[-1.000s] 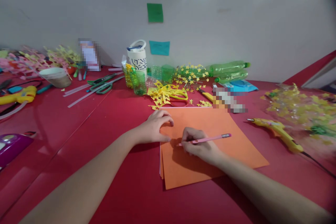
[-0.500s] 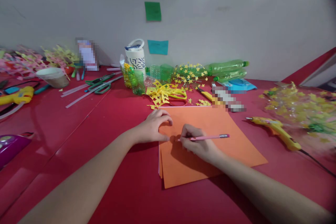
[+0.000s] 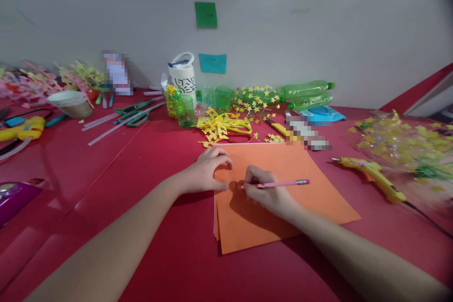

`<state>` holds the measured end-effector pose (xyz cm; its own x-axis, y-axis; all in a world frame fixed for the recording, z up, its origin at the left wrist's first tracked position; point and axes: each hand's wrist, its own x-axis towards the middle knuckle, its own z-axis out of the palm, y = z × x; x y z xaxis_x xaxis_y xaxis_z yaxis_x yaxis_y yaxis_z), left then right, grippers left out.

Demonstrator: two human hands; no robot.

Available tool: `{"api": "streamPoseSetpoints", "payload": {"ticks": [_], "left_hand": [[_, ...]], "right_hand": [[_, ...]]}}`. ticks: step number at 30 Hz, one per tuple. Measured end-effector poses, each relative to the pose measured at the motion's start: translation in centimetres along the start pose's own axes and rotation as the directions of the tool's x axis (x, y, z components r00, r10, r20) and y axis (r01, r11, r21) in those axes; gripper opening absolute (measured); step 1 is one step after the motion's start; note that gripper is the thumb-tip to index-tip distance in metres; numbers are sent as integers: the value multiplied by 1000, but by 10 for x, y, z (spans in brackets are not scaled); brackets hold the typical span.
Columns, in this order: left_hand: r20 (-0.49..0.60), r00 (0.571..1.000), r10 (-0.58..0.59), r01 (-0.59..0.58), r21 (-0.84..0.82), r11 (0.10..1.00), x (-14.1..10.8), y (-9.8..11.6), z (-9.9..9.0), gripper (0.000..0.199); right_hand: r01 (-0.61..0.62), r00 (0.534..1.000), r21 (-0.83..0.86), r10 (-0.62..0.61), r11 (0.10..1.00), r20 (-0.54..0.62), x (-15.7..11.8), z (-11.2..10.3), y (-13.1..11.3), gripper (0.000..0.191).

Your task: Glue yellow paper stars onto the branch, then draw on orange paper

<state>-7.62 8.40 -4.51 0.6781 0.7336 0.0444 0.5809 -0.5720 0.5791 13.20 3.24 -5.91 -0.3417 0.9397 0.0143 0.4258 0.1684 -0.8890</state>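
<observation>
Several sheets of orange paper (image 3: pixel 276 222) lie stacked on the red table, their edges slightly out of line. My left hand (image 3: pixel 208 170) rests on the left edge of the top sheet, fingers curved and apart, holding nothing. In my right hand (image 3: pixel 267 188) is a pink pencil (image 3: pixel 290 183), gripped near its point. The pencil's tip is at the paper, just right of my left hand; its eraser end points right. Any marks near the tip are too faint to make out.
A yellow glue gun (image 3: pixel 371 174) with a cord lies right of the paper. Behind the paper are yellow-handled scissors (image 3: pixel 240 126), yellow paper scraps (image 3: pixel 215 125) and green plastic bottles (image 3: pixel 307 88). Green-handled scissors (image 3: pixel 138 118) and a pot (image 3: pixel 72 104) stand at the left.
The pencil and my right hand have shifted very slightly at the paper. My left hand has stayed in place.
</observation>
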Motion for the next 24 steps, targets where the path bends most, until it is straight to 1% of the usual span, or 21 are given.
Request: {"api": "streamPoseSetpoints", "payload": {"ticks": [6, 12, 17, 24], "left_hand": [[-8, 1000, 8, -8, -19, 1000, 0, -2, 1, 36], [4, 1000, 11, -11, 1, 1000, 0, -2, 1, 37], [3, 1000, 5, -5, -15, 1000, 1, 0, 0, 36], [6, 1000, 7, -7, 1, 1000, 1, -2, 1, 37]], "right_hand": [[42, 999, -8, -42, 999, 22, 1, -2, 1, 11], [25, 998, 22, -26, 999, 54, 1, -4, -2, 11], [20, 997, 43, -24, 999, 78, 0, -4, -1, 11], [25, 998, 30, -26, 999, 57, 0, -3, -3, 11]]}}
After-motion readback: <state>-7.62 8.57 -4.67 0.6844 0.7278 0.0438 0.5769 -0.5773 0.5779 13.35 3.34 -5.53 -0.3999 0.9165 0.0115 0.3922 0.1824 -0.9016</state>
